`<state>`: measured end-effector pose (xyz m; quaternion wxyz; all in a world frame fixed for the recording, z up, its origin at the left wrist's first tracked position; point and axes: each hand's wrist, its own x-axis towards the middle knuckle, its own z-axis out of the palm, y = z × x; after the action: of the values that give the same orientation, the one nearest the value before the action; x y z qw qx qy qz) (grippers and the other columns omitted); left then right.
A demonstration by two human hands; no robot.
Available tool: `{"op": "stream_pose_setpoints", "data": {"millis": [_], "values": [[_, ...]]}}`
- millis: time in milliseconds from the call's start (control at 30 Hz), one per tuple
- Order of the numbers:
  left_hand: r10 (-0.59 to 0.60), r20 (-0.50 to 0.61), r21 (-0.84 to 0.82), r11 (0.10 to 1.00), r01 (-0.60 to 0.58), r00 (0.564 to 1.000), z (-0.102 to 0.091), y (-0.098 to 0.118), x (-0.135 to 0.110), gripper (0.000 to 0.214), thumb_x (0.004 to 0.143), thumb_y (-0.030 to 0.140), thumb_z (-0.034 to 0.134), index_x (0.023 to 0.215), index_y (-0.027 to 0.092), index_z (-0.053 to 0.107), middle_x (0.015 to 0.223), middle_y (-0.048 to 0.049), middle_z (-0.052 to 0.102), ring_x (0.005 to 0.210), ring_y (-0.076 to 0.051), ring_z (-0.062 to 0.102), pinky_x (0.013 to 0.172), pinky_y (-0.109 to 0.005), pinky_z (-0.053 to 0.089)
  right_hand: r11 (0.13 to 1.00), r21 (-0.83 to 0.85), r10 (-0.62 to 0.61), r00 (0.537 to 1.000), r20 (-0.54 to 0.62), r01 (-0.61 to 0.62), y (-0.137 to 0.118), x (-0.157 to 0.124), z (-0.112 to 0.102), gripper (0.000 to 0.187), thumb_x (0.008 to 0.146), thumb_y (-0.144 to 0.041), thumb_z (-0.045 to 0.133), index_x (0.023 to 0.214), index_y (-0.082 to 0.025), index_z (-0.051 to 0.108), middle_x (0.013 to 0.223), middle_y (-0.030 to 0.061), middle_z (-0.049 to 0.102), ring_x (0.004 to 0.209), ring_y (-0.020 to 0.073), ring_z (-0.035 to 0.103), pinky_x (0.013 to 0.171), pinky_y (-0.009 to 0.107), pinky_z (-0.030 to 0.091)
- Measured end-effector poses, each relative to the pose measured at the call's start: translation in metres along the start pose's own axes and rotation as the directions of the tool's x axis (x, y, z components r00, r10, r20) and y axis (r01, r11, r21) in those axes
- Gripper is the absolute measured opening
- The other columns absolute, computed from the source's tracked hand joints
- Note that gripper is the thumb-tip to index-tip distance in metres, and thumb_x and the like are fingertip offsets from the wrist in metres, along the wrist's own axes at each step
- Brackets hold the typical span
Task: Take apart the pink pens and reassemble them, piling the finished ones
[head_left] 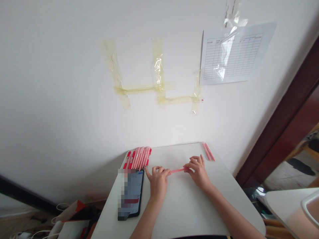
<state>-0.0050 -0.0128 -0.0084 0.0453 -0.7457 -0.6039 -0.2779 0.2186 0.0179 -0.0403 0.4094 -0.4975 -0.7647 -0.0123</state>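
A slim pink pen (177,170) is stretched level between my two hands, low over the white table (179,205). My left hand (159,181) pinches its left end, with the thumb side pointing toward the phone. At the other end, my right hand (198,171) grips the pen between thumb and fingers. A row of several pink pens (141,157), some with red ends, lies at the table's back left corner. Two more pink pens (208,152) lie side by side at the back right. My fingers cover both ends of the held pen.
A phone (136,196), partly blurred out, lies on the table's left side. Behind the table stands a white wall with yellowed tape (158,66) and a taped printed sheet (231,54). Boxes and cables (72,219) sit at lower left. A white surface (291,205) stands at right.
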Motion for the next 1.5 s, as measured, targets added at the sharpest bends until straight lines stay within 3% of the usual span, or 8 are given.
{"op": "stream_pose_setpoints", "data": {"millis": [167,233,400,533,733,1000,1200,1500], "values": [[0.021,-0.039,0.016,1.0,-0.021,0.999,-0.001,-0.001,-0.001,0.027,0.086,0.012,0.059,0.09,0.034,0.074,0.085,0.0022,0.071,0.1,-0.022,0.058,0.118,-0.076,0.011,1.0,-0.011,-0.011,1.0,0.028,0.012,-0.002,0.0,-0.004,0.01,0.089,-0.02,0.069,0.085,-0.029,0.071,0.08,0.0001,0.065,0.112,0.0283,0.058,0.117,0.07,0.017],[0.022,-0.058,0.013,1.0,-0.021,0.998,0.0,-0.001,-0.002,0.026,0.086,0.012,0.06,0.089,0.034,0.073,0.085,0.0026,0.071,0.101,-0.023,0.059,0.117,-0.076,0.013,1.0,-0.014,-0.012,0.999,0.05,0.013,-0.003,0.0,-0.005,0.009,0.088,-0.026,0.072,0.096,-0.031,0.072,0.086,0.0005,0.067,0.114,0.0285,0.058,0.118,0.069,0.016],[-0.011,-0.092,-0.071,0.997,0.005,0.996,0.002,-0.002,0.0,0.016,0.085,0.02,0.067,0.091,0.033,0.074,0.085,0.0022,0.072,0.104,-0.024,0.059,0.118,-0.074,0.012,0.998,-0.058,0.003,0.996,0.089,0.002,-0.003,-0.001,-0.006,0.037,0.092,-0.043,0.068,0.127,-0.033,0.063,0.108,0.0043,0.07,0.115,0.0289,0.057,0.118,0.07,0.017],[-0.016,-0.102,-0.103,0.995,0.006,0.995,0.002,-0.002,0.0,0.015,0.086,0.022,0.067,0.091,0.033,0.075,0.085,0.0022,0.072,0.104,-0.023,0.059,0.119,-0.072,0.011,0.996,-0.09,0.038,0.995,0.097,-0.029,-0.003,-0.001,-0.005,0.021,0.1,-0.041,0.056,0.113,-0.034,0.069,0.098,0.002,0.072,0.114,0.0278,0.058,0.117,0.071,0.016],[-0.012,-0.094,-0.113,0.994,0.002,0.995,0.001,-0.002,0.0,0.016,0.087,0.021,0.065,0.091,0.033,0.075,0.083,0.0026,0.071,0.103,-0.023,0.059,0.119,-0.072,0.008,0.996,-0.086,0.028,0.997,0.067,-0.022,0.0,-0.001,-0.003,0.008,0.095,-0.035,0.063,0.097,-0.03,0.069,0.093,0.0002,0.072,0.114,0.028,0.059,0.117,0.07,0.017],[-0.034,-0.104,-0.128,0.992,0.02,0.994,0.001,-0.002,0.0,0.014,0.087,0.023,0.066,0.091,0.033,0.075,0.087,0.0022,0.072,0.104,-0.023,0.059,0.12,-0.072,0.009,0.994,-0.104,0.048,0.997,0.066,-0.041,-0.002,-0.002,-0.006,0.026,0.099,-0.043,0.054,0.12,-0.033,0.066,0.102,0.0039,0.071,0.113,0.0283,0.059,0.116,0.07,0.021],[-0.029,-0.116,-0.133,0.991,0.013,0.993,0.004,-0.003,0.0,0.015,0.087,0.023,0.065,0.091,0.034,0.076,0.086,0.0019,0.071,0.104,-0.022,0.059,0.12,-0.071,0.008,0.988,-0.137,0.072,0.997,0.043,-0.065,0.001,-0.001,-0.004,0.022,0.1,-0.041,0.053,0.094,-0.031,0.072,0.104,0.004,0.071,0.118,0.0307,0.055,0.114,0.07,0.024],[-0.037,-0.086,-0.138,0.99,0.025,0.996,0.0,0.0,0.0,0.014,0.087,0.024,0.065,0.091,0.032,0.075,0.086,0.0021,0.072,0.104,-0.023,0.059,0.12,-0.071,0.007,0.995,-0.088,0.059,0.997,0.043,-0.055,0.007,-0.002,0.001,0.006,0.094,-0.035,0.063,0.096,-0.029,0.065,0.1,0.0018,0.071,0.118,0.0295,0.055,0.115,0.068,0.024]]}}
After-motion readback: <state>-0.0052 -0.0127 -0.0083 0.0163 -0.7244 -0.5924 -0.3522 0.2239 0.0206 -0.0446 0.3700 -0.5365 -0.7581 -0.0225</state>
